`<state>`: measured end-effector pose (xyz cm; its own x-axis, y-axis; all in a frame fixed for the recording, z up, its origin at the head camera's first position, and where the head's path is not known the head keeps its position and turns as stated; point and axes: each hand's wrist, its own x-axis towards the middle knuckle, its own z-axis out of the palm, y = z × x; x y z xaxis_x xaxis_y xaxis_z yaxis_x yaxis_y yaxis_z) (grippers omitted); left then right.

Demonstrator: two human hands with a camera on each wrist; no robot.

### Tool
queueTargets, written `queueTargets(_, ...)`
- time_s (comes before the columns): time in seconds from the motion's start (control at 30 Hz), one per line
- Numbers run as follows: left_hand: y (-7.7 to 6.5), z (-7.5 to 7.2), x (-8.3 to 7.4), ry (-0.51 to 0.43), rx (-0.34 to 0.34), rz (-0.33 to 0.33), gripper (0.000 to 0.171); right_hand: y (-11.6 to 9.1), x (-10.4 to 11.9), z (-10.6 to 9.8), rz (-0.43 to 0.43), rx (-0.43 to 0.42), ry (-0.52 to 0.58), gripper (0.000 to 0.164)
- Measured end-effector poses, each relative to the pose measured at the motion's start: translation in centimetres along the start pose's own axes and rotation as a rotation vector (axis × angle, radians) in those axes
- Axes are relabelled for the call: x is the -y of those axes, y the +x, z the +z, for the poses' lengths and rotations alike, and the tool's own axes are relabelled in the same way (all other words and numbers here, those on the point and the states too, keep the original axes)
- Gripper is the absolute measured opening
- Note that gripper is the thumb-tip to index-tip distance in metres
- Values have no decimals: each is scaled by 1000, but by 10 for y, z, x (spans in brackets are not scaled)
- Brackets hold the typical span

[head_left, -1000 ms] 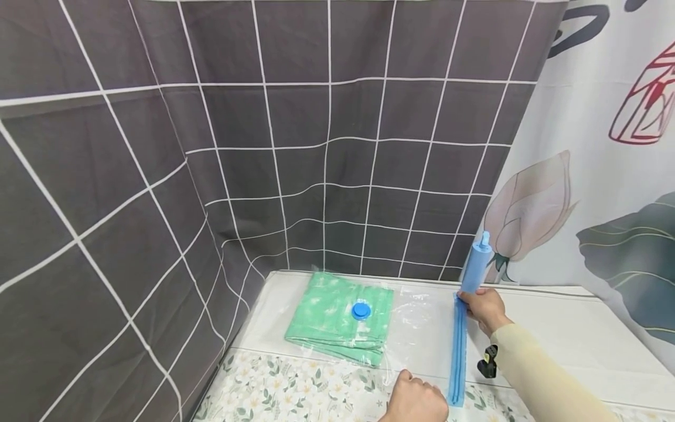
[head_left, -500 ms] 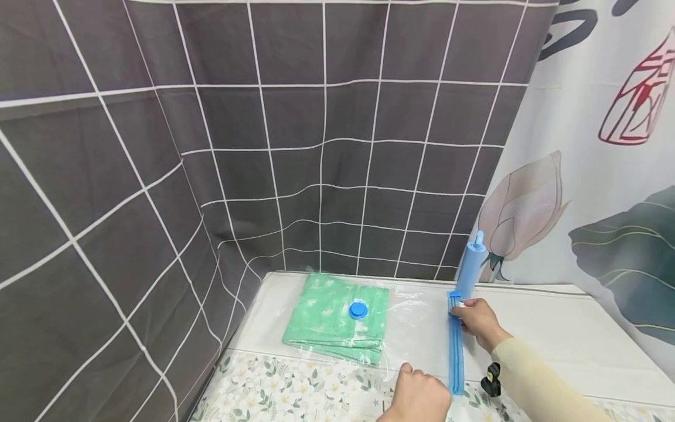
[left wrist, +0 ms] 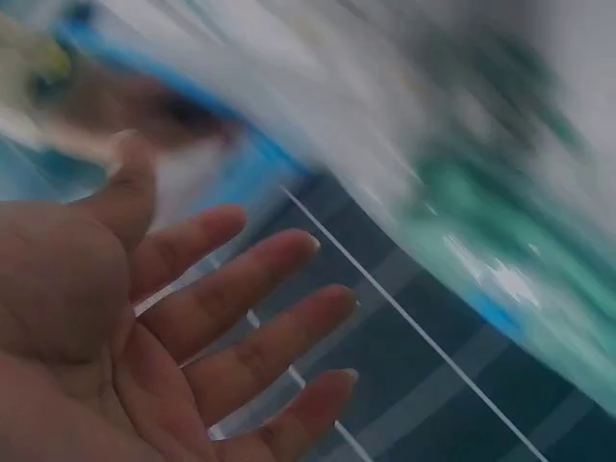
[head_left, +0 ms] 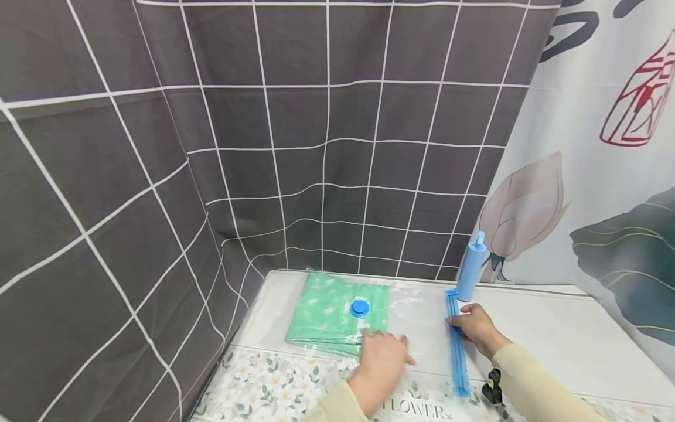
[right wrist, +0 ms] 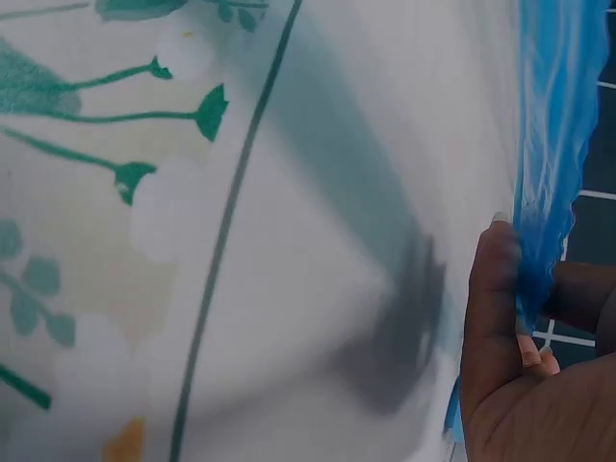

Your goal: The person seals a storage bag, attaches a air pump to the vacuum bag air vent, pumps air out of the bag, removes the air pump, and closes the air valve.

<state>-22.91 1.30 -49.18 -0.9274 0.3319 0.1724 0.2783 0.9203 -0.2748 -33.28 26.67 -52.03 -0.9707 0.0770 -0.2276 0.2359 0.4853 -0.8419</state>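
A clear vacuum storage bag [head_left: 419, 322] lies flat, with a folded green cloth [head_left: 332, 308] inside and a round blue valve [head_left: 360, 308] on top. A blue zip strip [head_left: 459, 369] runs along its right edge. My right hand [head_left: 480, 329] pinches this strip near its far end; in the right wrist view, the thumb is on one side of the strip [right wrist: 558, 115] and fingers are on the other. Low over the bag, at the cloth's near right corner, is my left hand [head_left: 382, 360]. Its fingers look spread in the left wrist view, holding nothing.
Just beyond the strip's far end a light blue cylindrical pump [head_left: 471, 272] stands upright. The table has a white back part [head_left: 554, 334] and a flower-printed cover [head_left: 274, 387] in front. Dark grid curtains [head_left: 348, 164] enclose the back and left.
My left hand has uncurled and moved left and forward, from beside the strip's near end to the cloth. My right hand has slid nearer along the strip, away from the pump.
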Motion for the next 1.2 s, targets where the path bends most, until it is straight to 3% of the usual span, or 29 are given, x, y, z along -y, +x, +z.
queueTargets(0.23, 30, 35, 116, -97, 21, -216, 59, 8, -4, -1, -20, -5, 1, 53)
queueTargets(0.33, 33, 53, 152, -168, 61, -261, 68, 8, -4, 2, -22, -7, 0, 51)
queueTargets(0.43, 29, 72, 175, -263, 105, -294, 74, 6, -6, 7, -22, -9, -16, 49)
queueTargets(0.57, 20, 95, 193, -452, 156, -329, 79, 5, -10, 13, -34, -18, -36, 47)
queueTargets(0.67, 19, 105, 199, -566, 154, -330, 79, 7, -10, 14, -38, -27, -46, 46)
queueTargets(0.73, 21, 107, 203, -600, 143, -324, 75, 9, -9, 14, -33, -31, -55, 46)
queueTargets(0.83, 34, 126, 211, -594, 125, -310, 72, 12, -5, 11, -35, -37, -60, 45)
queueTargets(0.97, 48, 139, 216, -599, 117, -313, 72, 17, -2, 4, -41, -45, -60, 45)
queueTargets(1.07, 50, 124, 212, -648, 129, -336, 69, 21, -2, 0, -25, -58, -80, 46)
queueTargets(1.2, 52, 123, 209, -686, 156, -350, 69, 23, -4, -2, -12, -79, -101, 45)
